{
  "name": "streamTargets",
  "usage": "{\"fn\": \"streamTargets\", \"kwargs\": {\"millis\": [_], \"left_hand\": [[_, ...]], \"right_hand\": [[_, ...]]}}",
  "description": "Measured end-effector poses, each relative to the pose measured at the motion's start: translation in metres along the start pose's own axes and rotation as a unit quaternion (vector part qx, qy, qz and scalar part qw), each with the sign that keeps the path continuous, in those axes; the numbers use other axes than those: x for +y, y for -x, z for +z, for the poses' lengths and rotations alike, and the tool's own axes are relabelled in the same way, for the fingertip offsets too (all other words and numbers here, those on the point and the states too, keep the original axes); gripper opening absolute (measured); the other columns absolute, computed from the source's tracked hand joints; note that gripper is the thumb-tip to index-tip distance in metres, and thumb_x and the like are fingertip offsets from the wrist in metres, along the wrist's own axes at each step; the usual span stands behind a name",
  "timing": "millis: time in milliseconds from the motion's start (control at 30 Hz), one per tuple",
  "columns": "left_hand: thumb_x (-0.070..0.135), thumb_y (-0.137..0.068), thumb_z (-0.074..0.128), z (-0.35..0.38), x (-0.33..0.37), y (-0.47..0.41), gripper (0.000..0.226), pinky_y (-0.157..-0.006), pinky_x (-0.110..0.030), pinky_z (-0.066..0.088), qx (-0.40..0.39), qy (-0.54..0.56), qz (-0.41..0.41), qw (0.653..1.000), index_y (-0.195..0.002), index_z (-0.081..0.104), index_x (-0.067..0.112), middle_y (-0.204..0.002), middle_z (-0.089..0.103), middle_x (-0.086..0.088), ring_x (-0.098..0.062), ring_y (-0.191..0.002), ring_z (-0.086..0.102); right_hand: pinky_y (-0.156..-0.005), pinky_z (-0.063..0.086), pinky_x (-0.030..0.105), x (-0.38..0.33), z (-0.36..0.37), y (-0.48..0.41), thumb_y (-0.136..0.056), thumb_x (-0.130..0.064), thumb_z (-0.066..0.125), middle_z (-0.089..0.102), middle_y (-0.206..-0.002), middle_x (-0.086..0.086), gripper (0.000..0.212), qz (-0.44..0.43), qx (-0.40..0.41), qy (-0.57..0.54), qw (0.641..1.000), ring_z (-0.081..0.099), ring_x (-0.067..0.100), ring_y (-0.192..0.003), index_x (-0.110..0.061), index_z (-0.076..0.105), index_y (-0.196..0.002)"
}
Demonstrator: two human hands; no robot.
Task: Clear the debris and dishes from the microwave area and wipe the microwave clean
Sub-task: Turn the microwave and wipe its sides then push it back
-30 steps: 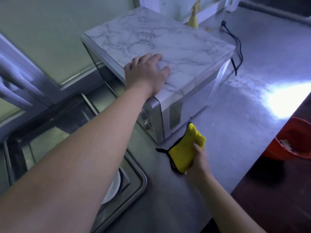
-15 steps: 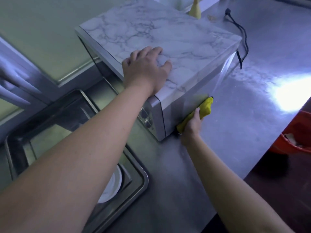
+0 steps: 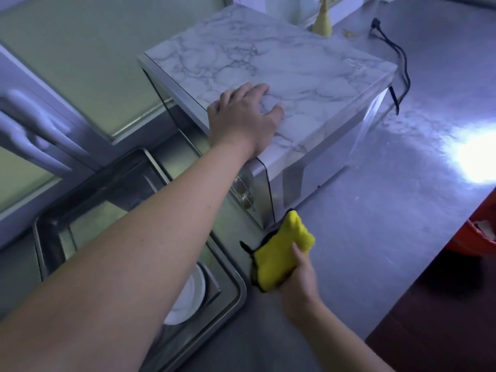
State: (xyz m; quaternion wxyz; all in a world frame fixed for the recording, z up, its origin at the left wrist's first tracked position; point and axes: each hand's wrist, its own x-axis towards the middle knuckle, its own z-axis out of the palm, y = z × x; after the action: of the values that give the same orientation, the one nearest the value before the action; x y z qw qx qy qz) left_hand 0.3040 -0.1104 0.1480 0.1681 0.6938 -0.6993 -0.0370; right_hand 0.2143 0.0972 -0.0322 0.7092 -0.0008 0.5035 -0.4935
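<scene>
The microwave (image 3: 308, 76) has a marble-patterned top and stands on the steel counter (image 3: 389, 210). My left hand (image 3: 244, 119) lies flat on its top near the front corner, fingers spread. My right hand (image 3: 298, 280) grips a yellow cloth (image 3: 281, 256) with a dark edge, held just off the microwave's lower front corner, above the counter. A white plate (image 3: 188, 299) lies in the sink (image 3: 230, 294) at the left, partly hidden by my left arm.
A black power cord (image 3: 400, 65) trails behind the microwave on the counter. A yellowish object (image 3: 322, 22) stands at the back by the wall. A red basin (image 3: 480, 232) sits low at the right edge. A window frame (image 3: 53, 124) runs along the left.
My right hand has pulled the yellow cloth away from the microwave's side, down and toward me. My left hand stays on the microwave top.
</scene>
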Motion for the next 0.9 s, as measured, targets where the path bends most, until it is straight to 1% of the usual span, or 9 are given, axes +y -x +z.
{"fn": "streamTargets", "kwargs": {"millis": [100, 167, 233, 300, 400, 467, 567, 700, 900], "left_hand": [[0.063, -0.086, 0.036, 0.001, 0.000, -0.001, 0.059, -0.112, -0.038, 0.016, 0.003, 0.000, 0.000, 1.000, -0.140, 0.047, 0.043, -0.153, 0.041, 0.015, -0.014, -0.141, 0.029], [0.063, -0.085, 0.036, 0.001, 0.000, -0.001, 0.059, -0.112, -0.038, 0.017, 0.004, -0.004, 0.000, 1.000, -0.140, 0.047, 0.043, -0.152, 0.042, 0.015, -0.014, -0.141, 0.029], [0.063, -0.085, 0.036, 0.000, 0.000, -0.002, 0.060, -0.112, -0.038, 0.018, 0.004, -0.003, 0.000, 1.000, -0.140, 0.047, 0.043, -0.152, 0.042, 0.015, -0.015, -0.141, 0.030], [0.062, -0.084, 0.034, -0.001, 0.001, -0.002, 0.062, -0.113, -0.040, 0.018, 0.004, -0.003, 0.001, 1.000, -0.141, 0.047, 0.042, -0.154, 0.041, 0.013, -0.015, -0.142, 0.029], [0.062, -0.083, 0.035, -0.002, 0.002, 0.000, 0.063, -0.114, -0.041, 0.018, 0.006, -0.004, 0.000, 1.000, -0.141, 0.047, 0.041, -0.155, 0.040, 0.013, -0.016, -0.143, 0.029], [0.062, -0.084, 0.035, -0.002, 0.002, 0.000, 0.063, -0.113, -0.041, 0.017, 0.008, -0.003, 0.004, 1.000, -0.142, 0.046, 0.041, -0.154, 0.040, 0.013, -0.016, -0.143, 0.029], [0.062, -0.083, 0.035, -0.002, 0.002, -0.001, 0.062, -0.113, -0.040, 0.018, 0.011, 0.002, 0.004, 1.000, -0.141, 0.047, 0.042, -0.153, 0.041, 0.014, -0.016, -0.141, 0.030], [0.061, -0.087, 0.039, -0.002, 0.002, 0.000, 0.059, -0.112, -0.039, 0.018, 0.016, 0.005, 0.005, 1.000, -0.141, 0.047, 0.041, -0.153, 0.041, 0.013, -0.015, -0.141, 0.030], [0.062, -0.088, 0.043, -0.001, 0.000, -0.004, 0.054, -0.110, -0.037, 0.017, 0.002, 0.019, 0.004, 1.000, -0.139, 0.048, 0.043, -0.153, 0.041, 0.015, -0.014, -0.140, 0.029]], "right_hand": [[-0.064, 0.055, 0.029, -0.058, -0.002, 0.002, -0.099, -0.029, 0.049, 0.064, -0.127, 0.008, 0.033, -0.191, 0.024, 0.042, 0.980, 0.065, 0.017, -0.099, -0.031, 0.058, -0.130], [-0.099, 0.052, 0.040, -0.105, 0.014, 0.005, -0.094, -0.034, 0.053, 0.054, -0.145, 0.002, 0.050, -0.360, 0.000, 0.096, 0.928, 0.055, 0.016, -0.128, -0.028, 0.050, -0.144], [-0.121, 0.029, 0.046, -0.141, 0.039, 0.003, -0.095, -0.031, 0.053, 0.039, -0.158, 0.002, 0.060, -0.486, -0.059, 0.161, 0.857, 0.035, 0.018, -0.146, -0.020, 0.038, -0.152], [-0.120, 0.028, 0.049, -0.157, 0.062, -0.001, -0.092, -0.025, 0.056, 0.038, -0.156, 0.008, 0.057, -0.564, -0.074, 0.250, 0.784, 0.032, 0.025, -0.147, -0.017, 0.044, -0.147], [-0.106, 0.040, 0.051, -0.163, 0.079, -0.006, -0.078, -0.026, 0.066, 0.045, -0.131, 0.011, 0.058, -0.625, 0.034, 0.324, 0.709, 0.045, 0.028, -0.128, -0.009, 0.054, -0.132], [-0.103, 0.041, 0.049, -0.167, 0.086, -0.008, -0.076, -0.034, 0.071, 0.041, -0.125, 0.005, 0.074, -0.622, 0.067, 0.302, 0.719, 0.045, 0.027, -0.122, -0.008, 0.044, -0.140], [-0.119, 0.024, 0.042, -0.169, 0.095, -0.012, -0.080, -0.057, 0.065, 0.033, -0.145, 0.007, 0.097, -0.587, 0.086, 0.304, 0.746, 0.030, 0.019, -0.138, -0.012, 0.026, -0.156], [-0.125, 0.002, 0.041, -0.154, 0.109, -0.006, -0.089, -0.057, 0.046, 0.009, -0.167, 0.003, 0.088, -0.550, 0.056, 0.263, 0.791, 0.003, 0.011, -0.153, -0.013, 0.017, -0.159], [-0.124, -0.003, 0.053, -0.085, 0.111, 0.010, -0.095, -0.053, 0.042, 0.003, -0.167, 0.016, 0.085, -0.586, 0.013, 0.298, 0.754, -0.005, 0.026, -0.155, -0.004, 0.012, -0.158]]}}
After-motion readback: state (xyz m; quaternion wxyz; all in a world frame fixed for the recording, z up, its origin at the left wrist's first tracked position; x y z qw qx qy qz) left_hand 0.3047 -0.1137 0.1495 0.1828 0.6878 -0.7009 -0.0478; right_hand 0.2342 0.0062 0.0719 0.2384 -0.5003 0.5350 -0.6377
